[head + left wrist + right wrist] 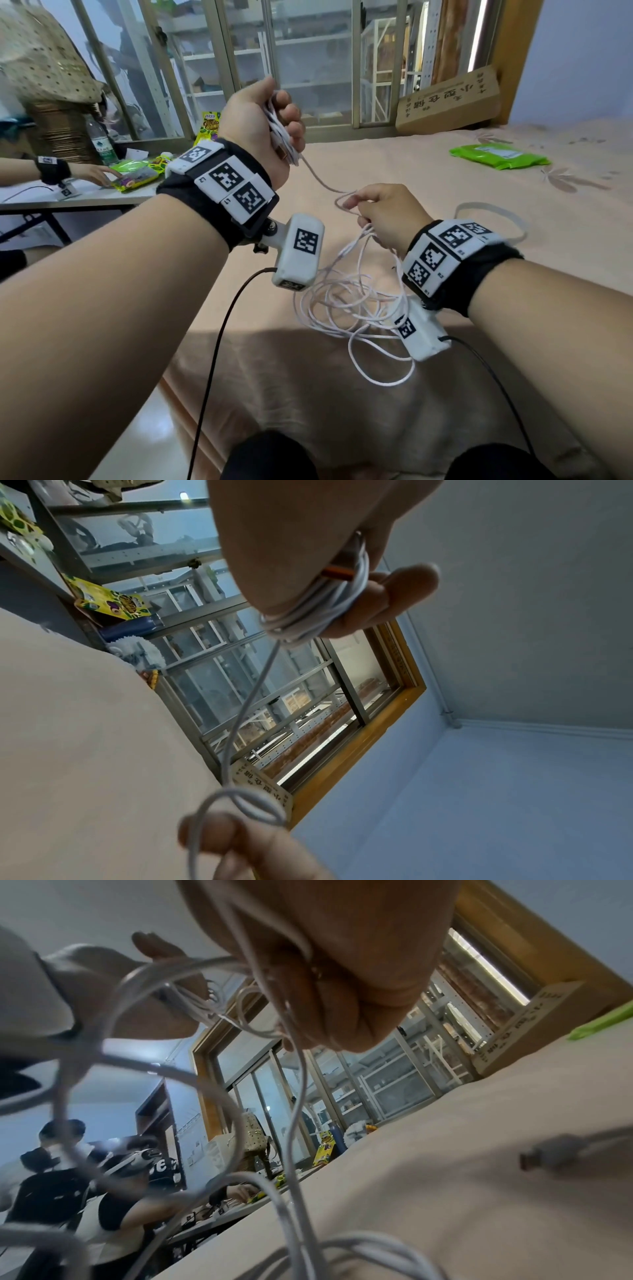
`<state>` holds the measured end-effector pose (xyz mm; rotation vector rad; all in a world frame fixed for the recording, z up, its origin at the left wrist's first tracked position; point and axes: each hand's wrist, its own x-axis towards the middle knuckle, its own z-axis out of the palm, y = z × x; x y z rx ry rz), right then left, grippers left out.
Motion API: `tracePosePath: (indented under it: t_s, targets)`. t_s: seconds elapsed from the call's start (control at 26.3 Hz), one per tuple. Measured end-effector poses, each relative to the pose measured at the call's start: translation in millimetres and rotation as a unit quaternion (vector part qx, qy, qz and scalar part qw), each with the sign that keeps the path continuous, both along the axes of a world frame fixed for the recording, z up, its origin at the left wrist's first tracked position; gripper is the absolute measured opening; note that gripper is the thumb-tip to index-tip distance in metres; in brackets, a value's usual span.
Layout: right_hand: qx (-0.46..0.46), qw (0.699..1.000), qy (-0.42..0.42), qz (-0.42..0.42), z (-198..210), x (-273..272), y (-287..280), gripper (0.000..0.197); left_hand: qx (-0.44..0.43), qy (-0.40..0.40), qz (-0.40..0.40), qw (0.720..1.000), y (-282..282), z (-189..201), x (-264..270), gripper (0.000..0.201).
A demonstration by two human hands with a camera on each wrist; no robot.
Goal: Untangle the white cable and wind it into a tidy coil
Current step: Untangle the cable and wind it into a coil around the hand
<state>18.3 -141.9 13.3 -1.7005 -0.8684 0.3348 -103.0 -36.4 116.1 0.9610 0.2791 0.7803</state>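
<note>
My left hand (274,126) is raised above the bed and grips a small coil of white cable (279,132), several turns wound across the palm, with an orange-tipped plug (337,573) showing beside the coil (308,612). One strand runs down from it to my right hand (376,212), which pinches a small loop of the cable (346,202) lower and to the right. Below the right hand hangs a loose tangle of white cable (356,308) that spreads over the bed. The cable's other plug (544,1154) lies on the sheet.
The pink bed sheet (445,178) fills the middle. A green packet (496,156) lies far right, a cardboard box (448,101) leans against the window. At the left a table (85,200) holds snack bags and a bottle (101,140), with another person's hand (92,173) on it.
</note>
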Motion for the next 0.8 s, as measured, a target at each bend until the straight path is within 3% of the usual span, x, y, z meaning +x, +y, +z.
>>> tracePosePath:
  t_s: [0.11, 0.38, 0.61, 0.8]
  targets:
    - [-0.033, 0.999, -0.034, -0.020, -5.8, 7.5, -5.4, 0.022, 0.003, -0.010, 0.044, 0.999, 8.7, 3.2, -3.1, 0.044]
    - [-0.125, 0.977, -0.158, -0.073, 0.9, 11.9, -11.9, 0.045, 0.011, 0.023, 0.074, 0.997, 11.3, -0.5, -3.5, 0.047]
    - [-0.149, 0.966, -0.200, -0.072, 6.2, 2.5, -3.1, 0.013, 0.020, 0.063, 0.039, 0.997, -4.3, -5.4, 3.7, 0.044]
    - [-0.083, 0.978, -0.191, -0.028, 13.1, -8.9, 1.9, 0.047, 0.019, 0.058, 0.004, 0.998, -13.6, -4.1, 9.3, 0.044]
